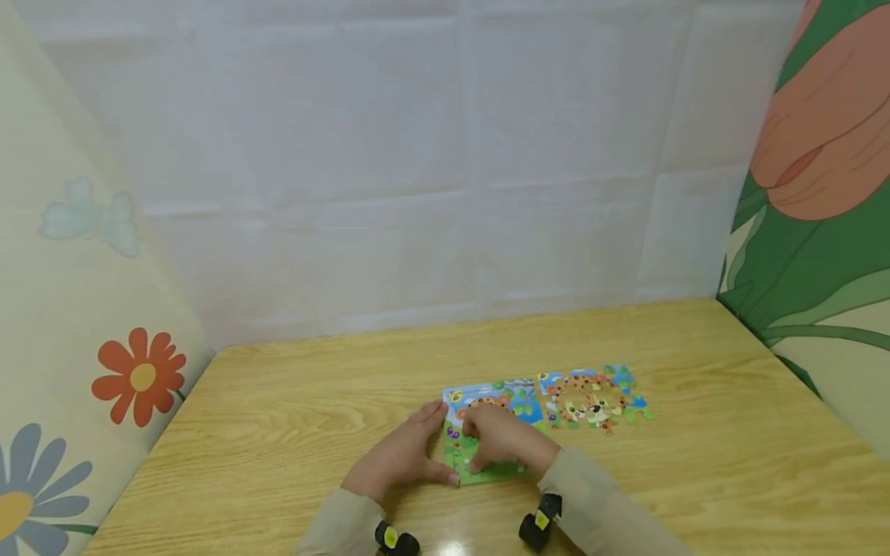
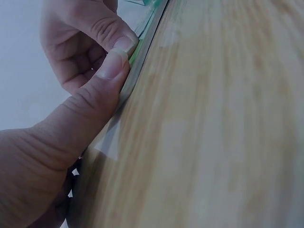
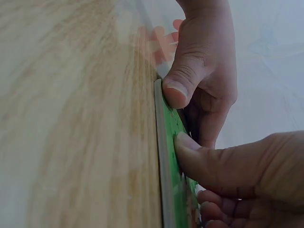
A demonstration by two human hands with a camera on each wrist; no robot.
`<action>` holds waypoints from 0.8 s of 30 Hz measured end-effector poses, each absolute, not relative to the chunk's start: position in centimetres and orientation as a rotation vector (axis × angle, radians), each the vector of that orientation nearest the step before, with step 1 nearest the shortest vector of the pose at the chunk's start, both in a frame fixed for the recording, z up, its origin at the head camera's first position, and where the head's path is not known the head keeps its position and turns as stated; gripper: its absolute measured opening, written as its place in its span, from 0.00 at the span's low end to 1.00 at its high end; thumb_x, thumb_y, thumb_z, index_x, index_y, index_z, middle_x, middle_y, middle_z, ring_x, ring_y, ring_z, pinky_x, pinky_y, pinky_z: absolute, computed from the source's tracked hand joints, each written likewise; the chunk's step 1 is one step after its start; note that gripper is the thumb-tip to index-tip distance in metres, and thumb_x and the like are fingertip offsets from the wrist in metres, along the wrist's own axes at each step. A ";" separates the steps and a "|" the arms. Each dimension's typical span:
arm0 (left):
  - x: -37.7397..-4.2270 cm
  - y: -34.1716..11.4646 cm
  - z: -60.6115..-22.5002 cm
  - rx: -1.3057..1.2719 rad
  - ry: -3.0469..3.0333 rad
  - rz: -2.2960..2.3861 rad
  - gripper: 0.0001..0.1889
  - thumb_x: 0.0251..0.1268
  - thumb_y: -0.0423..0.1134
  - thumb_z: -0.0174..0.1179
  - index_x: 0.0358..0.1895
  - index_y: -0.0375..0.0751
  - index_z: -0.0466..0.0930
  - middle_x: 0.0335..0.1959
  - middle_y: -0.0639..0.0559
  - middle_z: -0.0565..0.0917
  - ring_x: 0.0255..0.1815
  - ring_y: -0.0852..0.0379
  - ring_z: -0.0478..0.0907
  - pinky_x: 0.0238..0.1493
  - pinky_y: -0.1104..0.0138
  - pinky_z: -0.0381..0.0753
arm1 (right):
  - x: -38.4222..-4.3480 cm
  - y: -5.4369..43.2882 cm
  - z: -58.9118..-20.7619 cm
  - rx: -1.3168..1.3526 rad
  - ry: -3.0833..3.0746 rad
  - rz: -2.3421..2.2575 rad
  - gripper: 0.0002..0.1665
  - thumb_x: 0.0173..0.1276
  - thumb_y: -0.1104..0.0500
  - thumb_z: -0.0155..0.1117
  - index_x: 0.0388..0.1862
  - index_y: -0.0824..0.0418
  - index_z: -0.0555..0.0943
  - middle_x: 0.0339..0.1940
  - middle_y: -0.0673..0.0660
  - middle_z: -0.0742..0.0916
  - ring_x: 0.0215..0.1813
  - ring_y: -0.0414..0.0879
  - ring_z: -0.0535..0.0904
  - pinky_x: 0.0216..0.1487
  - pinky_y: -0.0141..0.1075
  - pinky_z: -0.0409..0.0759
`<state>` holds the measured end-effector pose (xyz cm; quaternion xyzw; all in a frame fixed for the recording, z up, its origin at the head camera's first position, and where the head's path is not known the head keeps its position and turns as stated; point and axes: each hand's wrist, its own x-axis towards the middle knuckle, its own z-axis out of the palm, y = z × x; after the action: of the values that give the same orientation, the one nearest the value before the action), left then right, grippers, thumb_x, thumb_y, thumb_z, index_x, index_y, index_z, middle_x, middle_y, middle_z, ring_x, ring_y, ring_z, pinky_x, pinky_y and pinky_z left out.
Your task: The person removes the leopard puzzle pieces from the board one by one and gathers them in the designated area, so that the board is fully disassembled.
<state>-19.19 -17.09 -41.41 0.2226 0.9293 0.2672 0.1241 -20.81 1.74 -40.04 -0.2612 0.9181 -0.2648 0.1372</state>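
A flat jigsaw puzzle board (image 1: 526,409) with a blue and green cartoon picture of a spotted animal lies on the table. My left hand (image 1: 405,454) holds the board's left side, its fingers by the upper corner and its thumb at the lower corner. Over the lower left part of the board, my right hand (image 1: 504,440) has its thumb and bent fingers down on the picture. In the right wrist view, the right thumb (image 3: 204,159) presses the green surface (image 3: 175,123). Whether a loose piece lies under those fingers is hidden.
Just right of the board lies a group of joined jigsaw pieces (image 1: 596,401) showing a spotted animal's face, with an uneven edge. The wooden table (image 1: 299,394) meets a white cloth (image 1: 389,177) behind; flower-painted panels (image 1: 142,377) stand at both sides.
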 end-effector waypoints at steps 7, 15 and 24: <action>-19.2 -17.2 -41.6 0.650 2.715 0.772 0.56 0.40 0.57 0.71 0.71 0.32 0.52 0.73 0.39 0.51 0.72 0.38 0.48 0.69 0.47 0.55 | -20.9 1.3 -39.5 -0.698 2.658 -0.706 0.22 0.39 0.62 0.80 0.31 0.60 0.76 0.26 0.48 0.75 0.30 0.41 0.68 0.32 0.31 0.71; -19.3 -17.1 -41.6 0.659 2.739 0.772 0.56 0.38 0.56 0.72 0.70 0.30 0.53 0.73 0.38 0.52 0.72 0.38 0.48 0.70 0.47 0.54 | -20.9 1.3 -39.5 -0.685 2.665 -0.721 0.23 0.39 0.62 0.80 0.32 0.60 0.75 0.26 0.49 0.74 0.31 0.41 0.68 0.33 0.32 0.71; -19.3 -17.1 -41.7 0.663 2.734 0.785 0.56 0.38 0.55 0.72 0.69 0.29 0.53 0.73 0.37 0.52 0.73 0.38 0.47 0.70 0.47 0.53 | -20.7 1.7 -40.0 -0.646 2.608 -0.870 0.26 0.39 0.64 0.79 0.35 0.59 0.72 0.27 0.50 0.73 0.31 0.42 0.67 0.31 0.32 0.69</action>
<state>-19.27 -17.08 -41.72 0.2257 0.9304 0.2670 0.1102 -20.71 1.66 -40.02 -0.2259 0.9118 -0.3042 0.1581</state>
